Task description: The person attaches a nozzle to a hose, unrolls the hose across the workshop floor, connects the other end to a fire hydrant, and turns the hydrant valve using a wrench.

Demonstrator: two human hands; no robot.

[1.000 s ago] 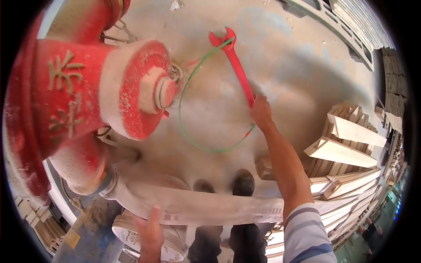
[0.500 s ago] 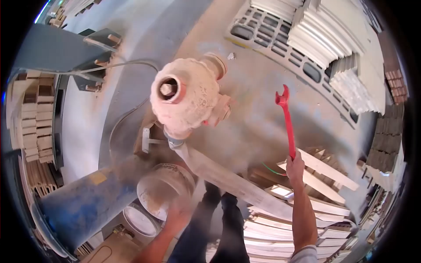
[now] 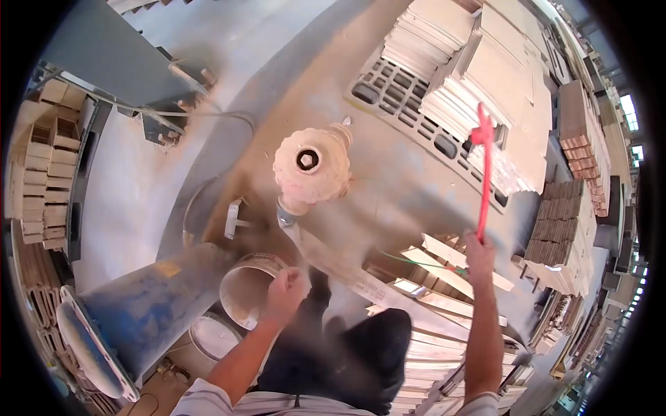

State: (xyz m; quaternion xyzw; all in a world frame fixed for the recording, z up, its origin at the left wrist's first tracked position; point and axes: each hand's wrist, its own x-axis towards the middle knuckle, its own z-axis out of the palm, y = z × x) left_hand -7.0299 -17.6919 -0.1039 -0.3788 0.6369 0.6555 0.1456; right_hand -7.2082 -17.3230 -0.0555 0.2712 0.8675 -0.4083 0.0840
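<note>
My right hand (image 3: pixel 479 258) is wrapped around the lower end of a red open-end wrench (image 3: pixel 485 180), which points up and away from me, its head blurred. My left hand (image 3: pixel 284 291) is closed with its fingers curled in front of a dusty white bucket (image 3: pixel 243 295); no object shows in it. Ahead on the floor stands a dust-coated round hydrant-like fitting (image 3: pixel 326 177) with a hex nut (image 3: pixel 306 160) in its top opening. A grey flattened hose (image 3: pixel 333 267) runs from its coupling toward the lower right.
A blue-smeared cylinder (image 3: pixel 152 298) lies at the left beside a lidded pail (image 3: pixel 212 335). Stacked boards (image 3: pixel 479 76) rest on a grey slotted pallet (image 3: pixel 395 97). Loose wooden slats (image 3: pixel 437 347) lie at my right, and a grey post (image 3: pixel 118 59) stands at upper left.
My left hand has risen from beside the bucket, its fingers now curled. The wrench has swung up and to the right in my right hand. The view has shifted, showing the fitting smaller.
</note>
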